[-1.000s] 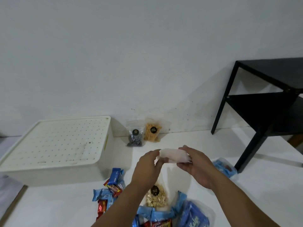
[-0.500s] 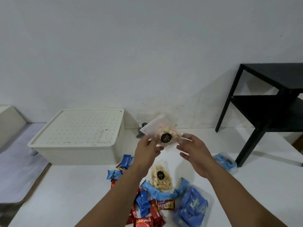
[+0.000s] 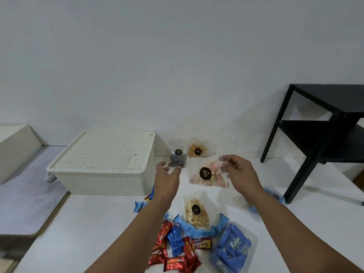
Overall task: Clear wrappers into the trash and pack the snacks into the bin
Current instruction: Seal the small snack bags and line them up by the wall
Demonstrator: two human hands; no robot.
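My right hand (image 3: 241, 175) pinches the top corner of a clear bag of pink and yellow snacks (image 3: 207, 174), which hangs above the white table. My left hand (image 3: 166, 177) hovers to the bag's left with its fingers spread, holding nothing. The white lidded bin (image 3: 102, 164) stands shut at the left. A bag of pale nuts (image 3: 197, 212) lies below the hands. Red and blue wrapped bars (image 3: 177, 249) and a big blue packet (image 3: 233, 250) lie near the front edge. A dark snack bag (image 3: 178, 158) and an orange one (image 3: 198, 150) lean by the wall.
A black side table (image 3: 323, 134) stands at the right, with a blue wrapper (image 3: 274, 194) on the table near its leg. A low white piece of furniture (image 3: 13, 150) sits at the far left beyond the table edge (image 3: 49, 213).
My left hand has let go of the pink snack bag and moved left. The bag now hangs from my right hand alone, lower and further right. The view has shifted.
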